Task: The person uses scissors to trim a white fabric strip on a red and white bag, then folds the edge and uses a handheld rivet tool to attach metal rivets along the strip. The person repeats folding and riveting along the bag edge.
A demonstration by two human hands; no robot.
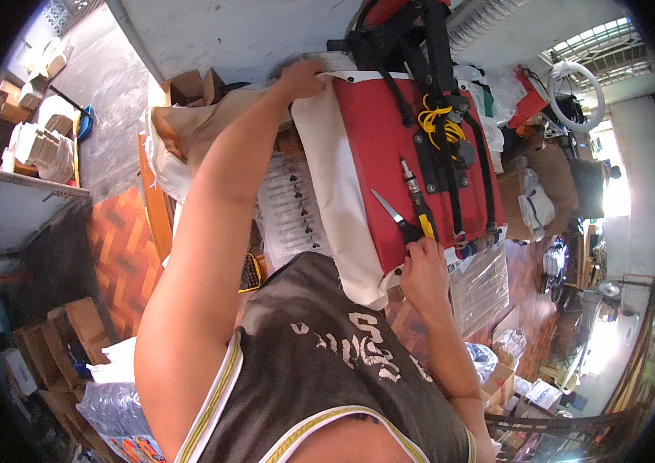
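Note:
A red padded panel [366,131] lies before me, with white cloth [326,166] along its left side. At the far left corner my left hand [302,79] is closed on the cloth's edge; some of its fingers are hidden. My right hand [424,266] is at the near edge, fingers curled at the corner where the cloth meets the panel. Just beyond its fingertips, a pair of scissors [389,208] with black handles rests on the red surface. Alongside lies a slim tool [421,204] with a metal shaft and yellow-and-black handle, its butt close to my fingers.
Over the panel's right part stands a black clamp-like frame [439,69] with a yellow cord [439,127] coiled on it. Printed sheets [292,204] lie left of the cloth. Plastic-wrapped material [482,289] is on the right, and cardboard boxes [61,339] stand at lower left.

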